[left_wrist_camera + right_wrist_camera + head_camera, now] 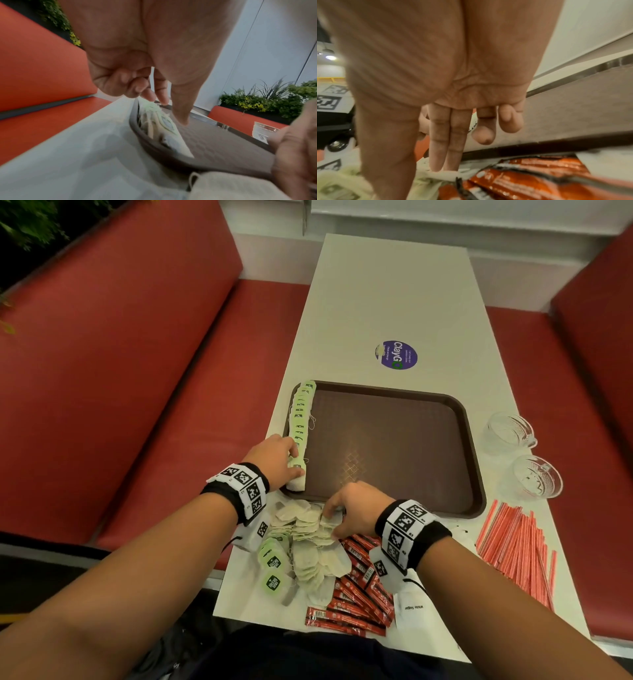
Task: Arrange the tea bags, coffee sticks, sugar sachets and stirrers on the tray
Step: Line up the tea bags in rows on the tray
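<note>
A brown tray [394, 446] sits mid-frame in the head view on a white table [394, 302]. Along its left edge runs a row of tea bags [301, 419] with green tags, stacked edge to edge from the far corner toward the near one. The left hand [274, 458] rests at the near end of that row; in the left wrist view its thumb [180, 108] and forefinger reach down to the bags [159, 121], the other fingers curled in, though a firm pinch cannot be told. The right hand [352, 511] lies lower centre on the loose tea bag pile [308, 546] just below the tray, fingers straight, tips touching the bags [436, 174]. Red coffee sticks [359, 594] lie right of the pile, a white sugar sachet [412, 607] beside them, striped stirrers [517, 546] at lower right. 2 glass cups [524, 453] stand right of the tray.
</note>
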